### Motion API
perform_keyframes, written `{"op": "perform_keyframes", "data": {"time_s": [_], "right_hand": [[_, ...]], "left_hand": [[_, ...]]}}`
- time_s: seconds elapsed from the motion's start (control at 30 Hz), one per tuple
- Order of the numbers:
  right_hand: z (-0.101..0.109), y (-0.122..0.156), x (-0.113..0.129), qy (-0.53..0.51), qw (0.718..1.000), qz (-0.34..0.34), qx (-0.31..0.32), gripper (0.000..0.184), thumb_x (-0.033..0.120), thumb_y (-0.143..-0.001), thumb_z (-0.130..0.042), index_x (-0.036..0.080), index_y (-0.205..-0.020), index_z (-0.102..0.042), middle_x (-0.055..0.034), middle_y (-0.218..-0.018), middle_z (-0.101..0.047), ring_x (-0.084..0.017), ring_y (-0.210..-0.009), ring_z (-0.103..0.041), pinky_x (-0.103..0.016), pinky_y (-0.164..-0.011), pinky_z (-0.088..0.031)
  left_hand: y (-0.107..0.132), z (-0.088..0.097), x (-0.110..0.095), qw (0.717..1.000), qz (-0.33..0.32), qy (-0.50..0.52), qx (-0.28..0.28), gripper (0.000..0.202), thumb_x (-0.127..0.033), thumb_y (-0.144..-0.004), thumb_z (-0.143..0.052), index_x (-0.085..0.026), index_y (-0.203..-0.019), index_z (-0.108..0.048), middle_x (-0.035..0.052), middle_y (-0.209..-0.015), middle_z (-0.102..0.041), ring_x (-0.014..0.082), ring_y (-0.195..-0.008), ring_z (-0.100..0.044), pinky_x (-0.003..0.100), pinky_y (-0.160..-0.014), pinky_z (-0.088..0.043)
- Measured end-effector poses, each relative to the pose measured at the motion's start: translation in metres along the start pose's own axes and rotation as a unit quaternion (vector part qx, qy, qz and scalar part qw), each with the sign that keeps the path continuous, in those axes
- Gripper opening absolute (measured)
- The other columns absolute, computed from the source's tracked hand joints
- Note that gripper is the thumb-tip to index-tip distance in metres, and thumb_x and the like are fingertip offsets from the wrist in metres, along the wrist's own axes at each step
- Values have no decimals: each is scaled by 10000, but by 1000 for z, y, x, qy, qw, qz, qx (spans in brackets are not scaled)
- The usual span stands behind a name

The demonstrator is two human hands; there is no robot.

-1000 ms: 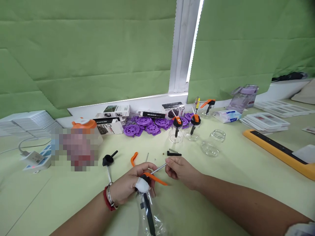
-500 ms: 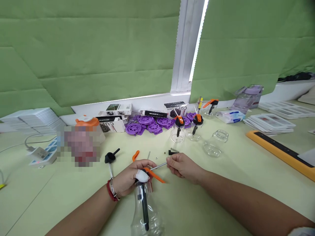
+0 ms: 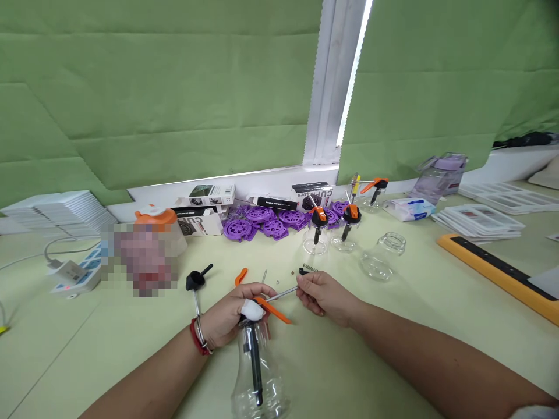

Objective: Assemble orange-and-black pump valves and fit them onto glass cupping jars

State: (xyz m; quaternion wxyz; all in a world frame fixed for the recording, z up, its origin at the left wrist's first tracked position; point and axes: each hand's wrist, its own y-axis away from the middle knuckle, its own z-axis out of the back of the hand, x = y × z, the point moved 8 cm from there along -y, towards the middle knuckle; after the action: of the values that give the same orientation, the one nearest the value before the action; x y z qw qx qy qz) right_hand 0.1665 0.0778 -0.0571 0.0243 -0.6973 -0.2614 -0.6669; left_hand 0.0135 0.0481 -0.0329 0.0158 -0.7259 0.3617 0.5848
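A clear spray bottle with a black tube inside stands close to me. My left hand is wrapped round its top; a white wrapping covers the thumb. An orange trigger lever sticks out to the right from under that hand. My right hand pinches the far end of a thin metal rod, whose other end meets the bottle's top. Just beyond the right fingers lie a spring and a small black piece. The bottle's head is mostly hidden by the left hand.
A black nozzle part, a loose orange lever and a pin lie left of centre. Several purple parts line the back. Bottles with orange triggers stand behind; a clear bottle lies to the right.
The orange lever and bottle have shifted very slightly. Both hands keep their holds, and the rest looks the same.
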Motion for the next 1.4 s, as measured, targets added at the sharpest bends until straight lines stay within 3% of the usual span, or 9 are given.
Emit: {"op": "perform_keyframes", "data": {"time_s": [0.2, 0.5, 0.6, 0.77, 0.9, 1.07, 1.17, 1.3, 1.4], "right_hand": [[1, 1, 12, -22, 997, 72, 10, 342, 418, -658, -748, 163, -798, -569, 60, -547, -505, -63, -465, -437, -197, -445, -340], [15, 0, 16, 92, 989, 94, -69, 188, 355, -753, -638, 175, -769, -587, 27, -560, -558, -109, -495, -514, -244, -498, -409], [16, 0, 37, 320, 927, 159, -112, 86, 226, -809, -563, 183, -758, -618, -15, -713, -624, -138, -624, -570, -269, -591, -421], [-8, -13, 50, 619, 743, 236, -97, 174, 156, -845, -547, 184, -724, -670, -59, -840, -644, -189, -837, -566, -282, -670, -388], [-14, -29, 42, 668, 704, 222, -94, 156, 156, -829, -581, 182, -710, -678, -56, -807, -627, -191, -805, -554, -283, -631, -375], [-10, -24, 47, 630, 741, 207, -105, 185, 194, -855, -562, 180, -720, -687, -58, -820, -622, -188, -821, -562, -283, -655, -384], [-11, -5, 58, 511, 826, 218, -93, 251, 338, -889, -520, 180, -792, -690, -65, -857, -621, -194, -854, -559, -305, -734, -404], [-32, 21, 37, 130, 985, 91, 70, 493, 613, -867, -387, 184, -951, -616, -59, -871, -601, -180, -780, -578, -337, -731, -449], [-52, 43, 13, -140, 977, -73, 144, 545, 655, -788, -488, 233, -1133, -470, -38, -917, -577, -182, -769, -604, -370, -715, -475]], "left_hand": [[-1, 3, 3, 1000, 2, 1, 3, 407, -144, -580, -573, -172, -985, -603, -3, -627, -600, 163, -529, -580, 289, -528, -405], [0, 5, -2, 1000, -4, 11, -18, 401, -144, -545, -602, -150, -946, -612, 3, -624, -601, 144, -529, -554, 304, -539, -443], [1, 8, -11, 999, -35, 16, -16, 400, -167, -563, -616, -162, -962, -611, 2, -606, -600, 169, -517, -584, 332, -554, -473], [5, 16, -28, 994, -100, 30, -39, 308, -231, -624, -605, -141, -918, -621, 21, -597, -602, 204, -519, -614, 347, -553, -485], [7, 20, -33, 990, -120, 40, -62, 251, -251, -679, -594, -121, -893, -617, 30, -607, -605, 207, -517, -623, 319, -532, -465], [9, 29, -37, 982, -143, 65, -104, 243, -259, -682, -628, -128, -883, -591, 18, -615, -597, 207, -541, -623, 315, -541, -464], [12, 32, -42, 970, -181, 61, -153, 247, -277, -700, -638, -146, -897, -567, 16, -659, -602, 198, -597, -624, 296, -552, -461], [24, 26, -48, 937, -265, -1, -229, 189, -337, -812, -569, -186, -915, -520, 13, -748, -610, 143, -667, -581, 254, -594, -450], [31, 18, -44, 917, -293, -58, -264, 174, -366, -861, -510, -215, -941, -481, 5, -807, -598, 121, -687, -541, 232, -599, -431]]}}
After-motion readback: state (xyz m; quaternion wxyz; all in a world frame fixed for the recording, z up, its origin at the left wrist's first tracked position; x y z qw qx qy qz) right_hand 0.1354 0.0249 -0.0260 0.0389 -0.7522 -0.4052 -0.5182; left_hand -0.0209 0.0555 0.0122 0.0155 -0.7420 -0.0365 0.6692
